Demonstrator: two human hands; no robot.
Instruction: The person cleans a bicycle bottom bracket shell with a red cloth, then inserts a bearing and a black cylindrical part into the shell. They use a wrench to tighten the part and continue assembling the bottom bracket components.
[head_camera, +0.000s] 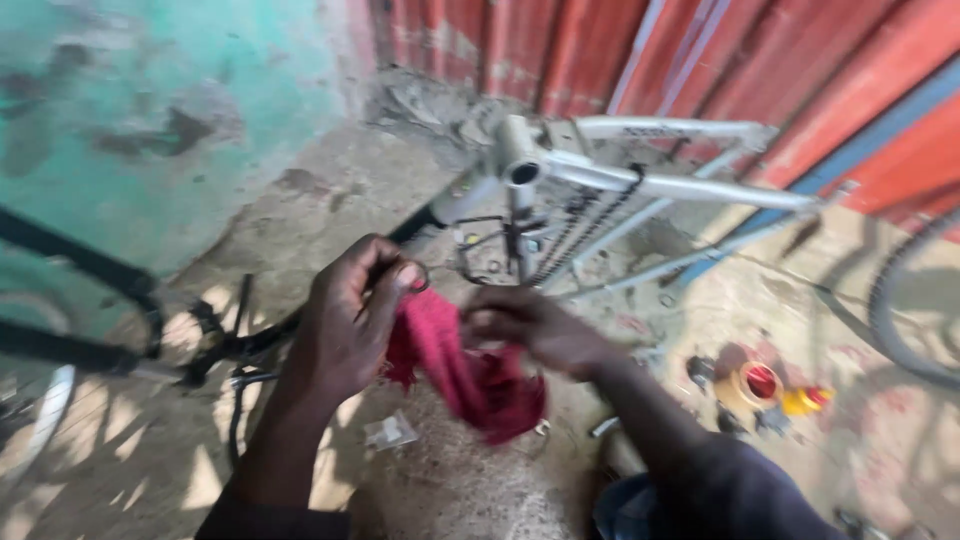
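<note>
My left hand (345, 320) pinches a small metal ring (417, 277) and the top of a red rag (460, 365). My right hand (535, 328) grips the same rag a little lower, to the right. The cloth hangs between both hands, blurred by motion. Just behind my hands lies a white bicycle frame (640, 185) on the dirt ground, its bottom bracket shell (522, 170) facing me and a black chain (590, 225) draped over it.
A black bicycle frame and handlebar (100, 300) lie at the left by a green wall. A tyre (905, 310) curves in at the right edge. Small tins and a yellow bottle (770, 390) sit on the ground at the right. Red corrugated sheeting stands behind.
</note>
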